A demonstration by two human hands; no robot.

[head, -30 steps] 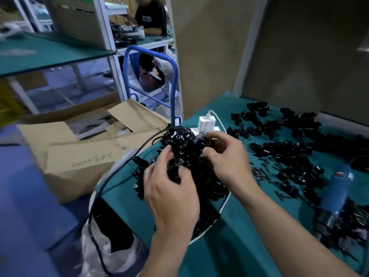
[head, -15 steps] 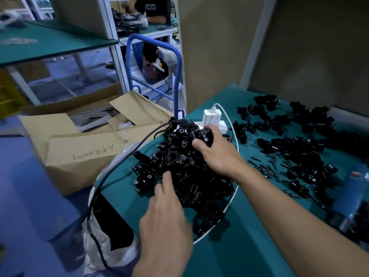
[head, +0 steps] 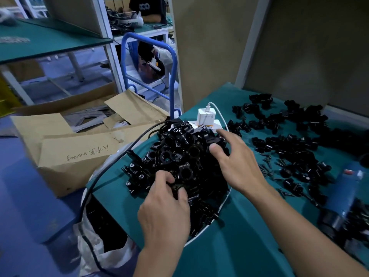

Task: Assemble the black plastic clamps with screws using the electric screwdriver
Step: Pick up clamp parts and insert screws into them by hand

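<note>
A heap of black plastic clamps (head: pixel 179 154) fills a white plate (head: pixel 223 202) at the near left corner of the green table (head: pixel 249 232). My left hand (head: pixel 165 206) reaches into the heap's near side, thumb and fingers curled round a clamp. My right hand (head: pixel 237 164) lies over the heap's right side with its fingers spread, touching the clamps. More clamps (head: pixel 295 144) lie scattered on the table to the right, with loose screws (head: pixel 267 166) among them. The blue electric screwdriver (head: pixel 343 196) rests at the right edge.
A white power strip with a charger (head: pixel 206 118) sits behind the heap, and a black cable (head: pixel 103 172) runs off the table's left edge. Open cardboard boxes (head: pixel 79 148) and a white bag (head: pixel 95 248) stand on the floor to the left. A blue cart handle (head: pixel 171 62) rises behind.
My left hand has slid forward into the heap's near side and curled round a clamp. My right hand has drawn back from the heap's top to its right side.
</note>
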